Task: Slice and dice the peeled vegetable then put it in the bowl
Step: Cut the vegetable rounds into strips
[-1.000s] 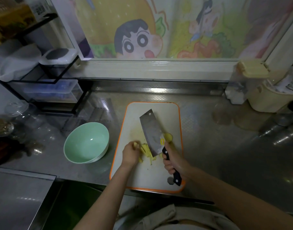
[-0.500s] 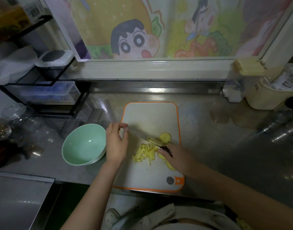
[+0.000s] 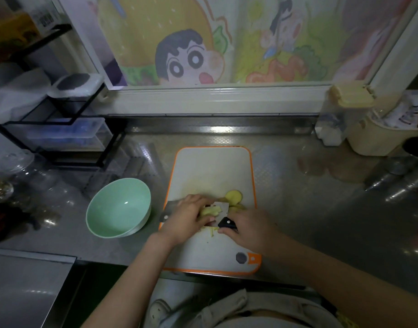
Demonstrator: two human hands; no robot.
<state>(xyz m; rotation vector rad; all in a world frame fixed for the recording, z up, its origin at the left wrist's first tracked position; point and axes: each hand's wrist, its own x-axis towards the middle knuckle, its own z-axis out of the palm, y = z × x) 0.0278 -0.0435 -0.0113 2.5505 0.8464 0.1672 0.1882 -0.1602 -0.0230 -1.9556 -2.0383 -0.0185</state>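
Note:
A white cutting board with an orange rim lies on the steel counter. My right hand grips the black handle of a cleaver, whose blade lies flat on the board and points left. My left hand rests over the blade, its fingers curled round a small heap of pale yellow vegetable strips held against the steel. A few stray strips lie below the blade. Round vegetable slices sit just right of the blade. The mint-green bowl stands left of the board with nothing in it.
A black wire rack with plastic boxes stands at the back left, glass jars in front of it. A cream bin and a clear lidded container occupy the back right. The counter's front edge runs below the board.
The cleaver went from upright cutting to lying flat on the board. My left hand came back from the blade's tip onto the blade and gathered the strips onto it.

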